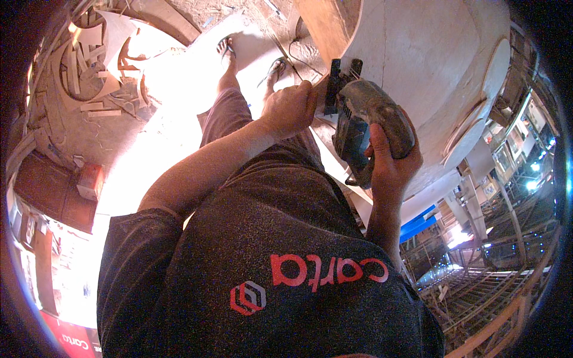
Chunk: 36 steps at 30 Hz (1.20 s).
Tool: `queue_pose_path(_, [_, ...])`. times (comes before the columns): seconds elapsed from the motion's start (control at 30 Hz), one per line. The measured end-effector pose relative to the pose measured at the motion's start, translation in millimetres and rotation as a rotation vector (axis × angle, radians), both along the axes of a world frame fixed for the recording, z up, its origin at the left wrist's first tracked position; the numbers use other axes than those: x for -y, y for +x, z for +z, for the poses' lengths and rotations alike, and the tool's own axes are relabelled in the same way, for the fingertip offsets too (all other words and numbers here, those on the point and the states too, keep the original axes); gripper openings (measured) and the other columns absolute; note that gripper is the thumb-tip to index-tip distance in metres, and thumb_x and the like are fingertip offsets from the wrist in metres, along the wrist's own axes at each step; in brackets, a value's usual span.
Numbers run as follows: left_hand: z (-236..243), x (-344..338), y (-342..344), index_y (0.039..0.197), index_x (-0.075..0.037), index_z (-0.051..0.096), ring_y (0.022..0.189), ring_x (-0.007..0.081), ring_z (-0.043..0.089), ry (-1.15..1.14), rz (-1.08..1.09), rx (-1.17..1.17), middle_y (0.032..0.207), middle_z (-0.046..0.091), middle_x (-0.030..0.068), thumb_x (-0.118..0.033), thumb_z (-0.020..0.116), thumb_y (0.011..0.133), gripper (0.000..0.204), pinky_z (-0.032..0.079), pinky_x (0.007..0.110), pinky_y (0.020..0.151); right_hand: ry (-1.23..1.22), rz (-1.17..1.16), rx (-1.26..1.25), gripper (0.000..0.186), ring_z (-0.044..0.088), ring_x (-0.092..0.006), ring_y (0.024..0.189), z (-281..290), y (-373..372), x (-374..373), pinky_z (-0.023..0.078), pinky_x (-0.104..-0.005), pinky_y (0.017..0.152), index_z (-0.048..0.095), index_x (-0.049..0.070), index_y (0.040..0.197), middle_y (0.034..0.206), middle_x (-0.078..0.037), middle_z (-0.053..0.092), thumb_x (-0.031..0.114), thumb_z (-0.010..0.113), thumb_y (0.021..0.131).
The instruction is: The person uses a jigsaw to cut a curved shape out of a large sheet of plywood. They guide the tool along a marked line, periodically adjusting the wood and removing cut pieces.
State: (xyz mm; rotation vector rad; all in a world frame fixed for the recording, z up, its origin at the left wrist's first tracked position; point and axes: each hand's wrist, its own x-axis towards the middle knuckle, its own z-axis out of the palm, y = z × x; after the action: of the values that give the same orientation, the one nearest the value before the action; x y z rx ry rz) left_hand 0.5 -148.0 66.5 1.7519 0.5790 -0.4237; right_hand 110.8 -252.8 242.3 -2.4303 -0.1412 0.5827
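My right hand (397, 158) is closed round the handle of a dusty dark power tool (375, 107), which looks like a jigsaw, with a black flat plate (334, 88) at its upper end. The tool is held at the edge of a large pale wooden panel (421, 53) with a curved edge. Just left of the black plate, my left hand (289, 107) is closed, its fingers curled; whatever they hold, if anything, is hidden. A brown wooden piece (322, 24) runs beside the panel above the tool.
Plywood offcuts (89, 53) lie on the dusty floor at upper left. A brown wooden box (89, 182) stands at left. My bare legs and sandalled feet are below the panel's left side. Blue material (418, 225), posts and railings show at right.
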Motion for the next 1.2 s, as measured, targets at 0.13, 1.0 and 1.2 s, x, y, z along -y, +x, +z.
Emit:
queue_pose_path(0.13, [-6, 4, -3, 0.102, -0.003, 0.059, 0.084, 0.0421, 0.073, -0.025, 0.022, 0.020, 0.082, 0.071, 0.0229, -0.030, 0.044, 0.104, 0.031, 0.025, 0.069, 0.111, 0.019, -0.032, -0.028, 0.047, 0.062, -0.0102, 0.064, 1, 1, -5, 0.049, -0.0233, 0.056, 0.062, -0.005, 0.132, 0.094, -0.008, 0.073, 0.010, 0.078, 0.090])
queue_pose_path(1.0, [15, -14, 3, 0.110, 0.000, 0.058, 0.083, 0.0416, 0.073, 0.030, -0.125, 0.087, 0.089, 0.071, 0.0220, -0.026, 0.049, 0.101, 0.029, 0.056, 0.056, 0.076, 0.028, -0.122, -0.032, 0.042, 0.061, -0.0096, 0.062, 3, 1, -27, 0.049, -0.0229, 0.055, 0.065, -0.002, 0.127, 0.093, -0.006, 0.072, 0.011, 0.078, 0.090])
queue_pose_path(1.2, [-19, 3, 2, 0.147, -0.016, 0.043, 0.079, 0.0422, 0.072, 0.170, -0.259, 0.006, 0.115, 0.066, 0.0229, -0.013, 0.050, 0.097, 0.051, 0.062, 0.051, 0.065, 0.072, -0.061, -0.025, 0.045, 0.061, -0.0084, 0.064, -7, 3, -24, 0.049, -0.0221, 0.054, 0.064, 0.000, 0.129, 0.098, -0.005, 0.073, 0.014, 0.080, 0.089])
